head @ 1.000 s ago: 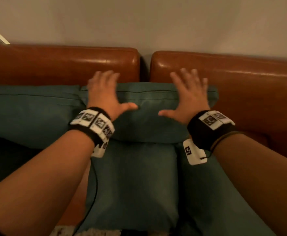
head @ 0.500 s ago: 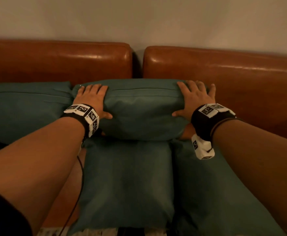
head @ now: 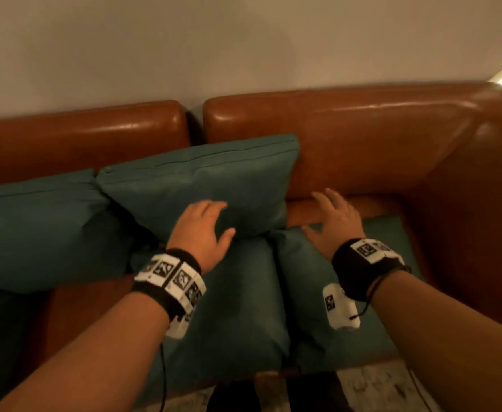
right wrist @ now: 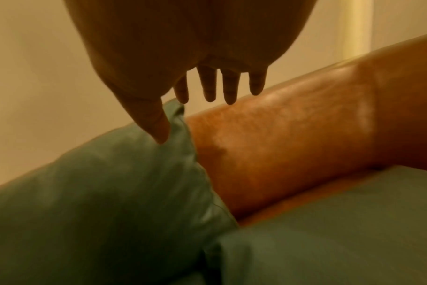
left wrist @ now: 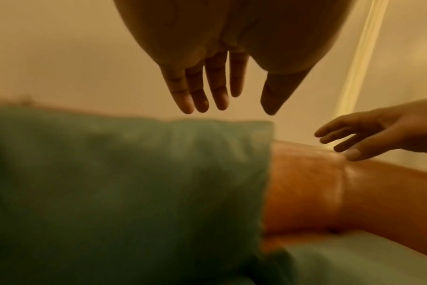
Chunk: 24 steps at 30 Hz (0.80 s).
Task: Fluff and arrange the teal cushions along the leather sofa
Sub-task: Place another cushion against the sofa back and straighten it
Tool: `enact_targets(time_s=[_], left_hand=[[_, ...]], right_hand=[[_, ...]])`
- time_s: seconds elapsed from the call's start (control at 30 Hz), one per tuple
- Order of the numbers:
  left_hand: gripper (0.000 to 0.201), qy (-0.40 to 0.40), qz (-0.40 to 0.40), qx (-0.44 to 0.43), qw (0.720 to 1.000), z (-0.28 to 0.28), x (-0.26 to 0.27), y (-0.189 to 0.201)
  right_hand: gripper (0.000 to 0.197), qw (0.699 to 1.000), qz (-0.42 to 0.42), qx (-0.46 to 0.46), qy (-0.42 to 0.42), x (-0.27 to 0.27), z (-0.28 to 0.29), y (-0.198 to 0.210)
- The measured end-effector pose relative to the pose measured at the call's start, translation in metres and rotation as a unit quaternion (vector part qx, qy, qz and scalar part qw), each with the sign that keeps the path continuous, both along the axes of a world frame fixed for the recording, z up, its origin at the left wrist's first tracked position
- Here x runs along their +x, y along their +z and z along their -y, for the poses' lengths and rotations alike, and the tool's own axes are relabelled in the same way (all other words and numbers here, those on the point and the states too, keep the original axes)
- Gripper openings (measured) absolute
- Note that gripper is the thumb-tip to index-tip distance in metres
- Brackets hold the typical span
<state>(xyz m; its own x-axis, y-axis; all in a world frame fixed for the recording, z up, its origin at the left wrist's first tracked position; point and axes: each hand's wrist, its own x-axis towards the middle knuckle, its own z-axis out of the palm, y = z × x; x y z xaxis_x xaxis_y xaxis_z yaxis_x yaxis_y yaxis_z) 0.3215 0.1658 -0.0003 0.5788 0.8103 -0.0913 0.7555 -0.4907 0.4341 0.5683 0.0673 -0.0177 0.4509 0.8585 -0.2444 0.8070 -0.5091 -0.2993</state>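
A teal cushion (head: 202, 179) leans upright against the brown leather sofa back (head: 348, 126), beside another teal cushion (head: 35, 227) on its left. Two more teal cushions lie flat on the seat, one in the middle (head: 238, 310) and one at the right (head: 389, 233). My left hand (head: 214, 221) hovers open in front of the upright cushion's lower edge; in the left wrist view its fingers (left wrist: 217, 96) are straight and clear of the cushion (left wrist: 124, 183). My right hand (head: 324, 212) is open over the seat, right of that cushion (right wrist: 97, 192). Neither hand holds anything.
The sofa's right armrest (head: 481, 203) closes off the seat at the right. A plain pale wall (head: 244, 49) rises behind the backrest. Bare leather seat (head: 362, 206) shows between the upright cushion and the right flat cushion. Patterned floor (head: 368, 385) lies below the seat's front edge.
Both hands have let go of the upright cushion's sides and shifted right and back toward me. The cushion stays leaning on the backrest. My view has swung right, showing the armrest.
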Motion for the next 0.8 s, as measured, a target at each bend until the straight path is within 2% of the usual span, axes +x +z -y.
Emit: enact_targets(time_s=[0.1, 0.3, 0.4, 0.5, 0.67, 0.8], left_hand=[[0.059, -0.018, -0.025, -0.102, 0.994, 0.045, 0.031, -0.028], [0.066, 0.033, -0.073, -0.271, 0.959, 0.119, 0.079, -0.086], [0.074, 0.083, -0.126, -0.338, 0.929, 0.152, 0.097, -0.115], [0.081, 0.18, -0.116, -0.397, 0.892, 0.178, 0.122, -0.139], [0.087, 0.332, -0.064, -0.415, 0.845, 0.201, 0.165, -0.169], [0.093, 0.405, -0.049, -0.419, 0.811, 0.21, 0.177, -0.187]], right_hand=[[0.079, 0.998, -0.011, -0.064, -0.02, 0.012, 0.05, -0.013], [0.078, 0.977, -0.067, -0.174, -0.099, 0.071, 0.125, -0.051], [0.079, 0.96, -0.103, -0.22, -0.142, 0.117, 0.157, -0.077], [0.083, 0.946, -0.119, -0.258, -0.157, 0.168, 0.183, -0.103], [0.104, 0.917, -0.186, -0.288, -0.206, 0.238, 0.215, -0.14], [0.112, 0.873, -0.31, -0.265, -0.265, 0.258, 0.235, -0.159]])
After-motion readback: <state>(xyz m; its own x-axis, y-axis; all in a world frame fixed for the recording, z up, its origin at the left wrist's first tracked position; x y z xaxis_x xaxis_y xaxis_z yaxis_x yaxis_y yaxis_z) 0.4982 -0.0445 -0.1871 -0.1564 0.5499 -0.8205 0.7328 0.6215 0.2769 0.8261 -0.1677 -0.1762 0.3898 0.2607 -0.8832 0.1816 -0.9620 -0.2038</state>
